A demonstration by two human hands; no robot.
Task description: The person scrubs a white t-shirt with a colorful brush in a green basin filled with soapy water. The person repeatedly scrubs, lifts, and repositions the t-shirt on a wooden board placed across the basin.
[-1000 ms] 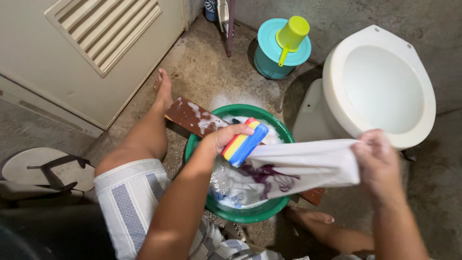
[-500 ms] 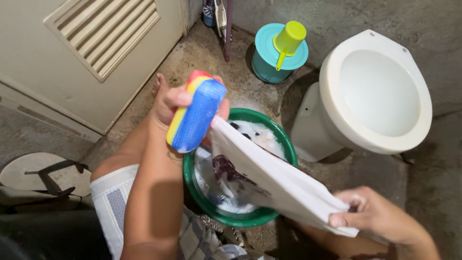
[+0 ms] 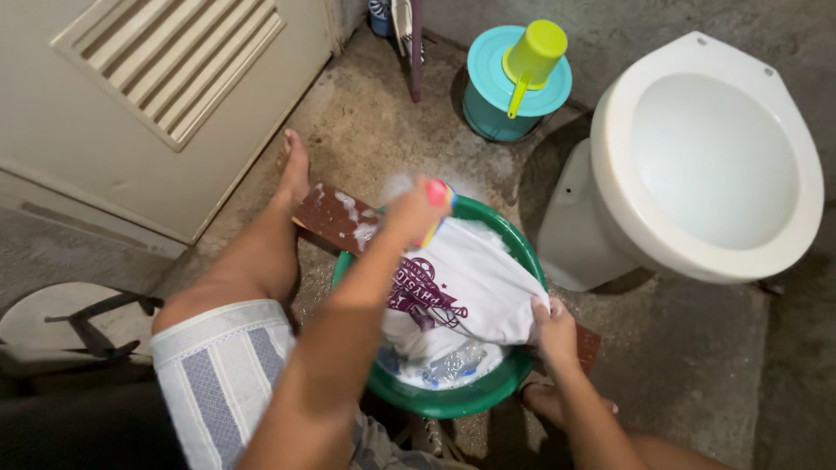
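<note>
Scrub step in hand, as I read it. My left hand is closed around the striped scrub brush, only its red, yellow and blue end showing, pressed at the far edge of the white shirt. My right hand is closed on the shirt's near right edge, pinching it taut. Shirt lies spread print-up over the wooden board, which spans the green basin; suds and other laundry sit underneath. Basin is on the concrete floor between my legs, toilet just beside it, teal bucket with yellow dipper beyond. Next move, I'd judge: keep the cloth tensioned, brush flat on the fabric, stroke along the board.
</note>
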